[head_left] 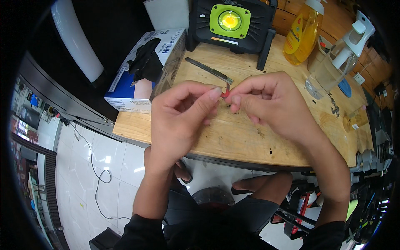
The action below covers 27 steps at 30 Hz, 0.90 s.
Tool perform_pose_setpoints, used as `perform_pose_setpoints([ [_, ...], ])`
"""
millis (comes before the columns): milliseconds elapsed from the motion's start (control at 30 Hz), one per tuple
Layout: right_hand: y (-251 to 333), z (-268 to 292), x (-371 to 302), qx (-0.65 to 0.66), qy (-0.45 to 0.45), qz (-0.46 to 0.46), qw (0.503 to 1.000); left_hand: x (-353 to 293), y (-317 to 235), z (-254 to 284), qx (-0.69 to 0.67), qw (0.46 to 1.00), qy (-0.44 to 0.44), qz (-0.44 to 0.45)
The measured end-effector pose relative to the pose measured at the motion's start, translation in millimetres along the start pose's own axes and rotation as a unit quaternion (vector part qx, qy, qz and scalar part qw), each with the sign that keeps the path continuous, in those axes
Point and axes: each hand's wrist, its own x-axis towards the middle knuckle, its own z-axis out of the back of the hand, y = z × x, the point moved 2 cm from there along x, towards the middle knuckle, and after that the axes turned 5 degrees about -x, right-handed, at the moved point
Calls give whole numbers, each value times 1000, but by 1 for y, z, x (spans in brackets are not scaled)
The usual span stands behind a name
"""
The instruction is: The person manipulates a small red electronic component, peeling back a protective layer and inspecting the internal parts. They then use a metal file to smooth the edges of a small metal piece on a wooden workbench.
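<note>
Looking down from my head, I see a small, curved red piece [226, 92] right between my two hands, up off the wooden, light brown bench [237, 139], it seems. My left hand [187, 112] is on one side of it and my right hand [271, 100] is on the other. Both hands are pinched small, with thumbs and fingertips at the red piece, so neither one is nearer. Its long way seems to go up and a bit to the right, but my fingers hide some of it. I can't tell what it is made of, or which hand grips it harder. Just past my fingertips lies a thin, black and silver knife-like tool [207, 69]. It slants from far left to near right, and its near end points toward my right fingers.
</note>
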Motion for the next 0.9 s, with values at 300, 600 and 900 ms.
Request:
perform_pose_setpoints([
  [300,-6,-7,-4,123,-41,-36,991,-8,-4,-6,50,995,-19,-84],
  [600,1,-9,-5,84,-47,-31,995,-4,-3,-7,-4,1000,5,-3],
  [900,0,-8,-5,59,-45,-32,997,-7,-7,-11,88,996,0,-6],
])
